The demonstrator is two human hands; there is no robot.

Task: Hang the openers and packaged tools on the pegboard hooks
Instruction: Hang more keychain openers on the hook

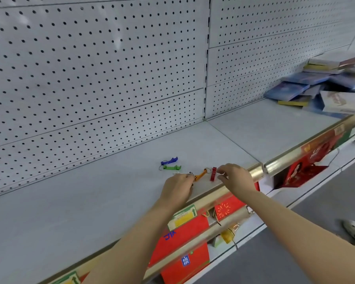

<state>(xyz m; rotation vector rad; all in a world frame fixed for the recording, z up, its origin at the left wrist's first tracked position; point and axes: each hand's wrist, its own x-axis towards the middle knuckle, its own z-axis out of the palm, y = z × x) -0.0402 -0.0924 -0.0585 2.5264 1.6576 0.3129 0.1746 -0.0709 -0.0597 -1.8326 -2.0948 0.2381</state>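
Several small bottle openers with key rings lie on the grey shelf (90,201) below the white pegboard (90,78). The blue opener (169,160) and the green opener (172,167) lie side by side, farther back. My left hand (178,188) has its fingertips closed on the near end of the orange opener (200,175). My right hand (236,177) pinches the right edge of the red opener (213,174), which stands on edge near the shelf front. No hooks show on the pegboard.
A gold price rail (275,167) runs along the shelf's front edge. Red gift boxes and bags (182,238) fill the shelf below. A pile of blue and white boxes (316,89) lies at the far right of the shelf.
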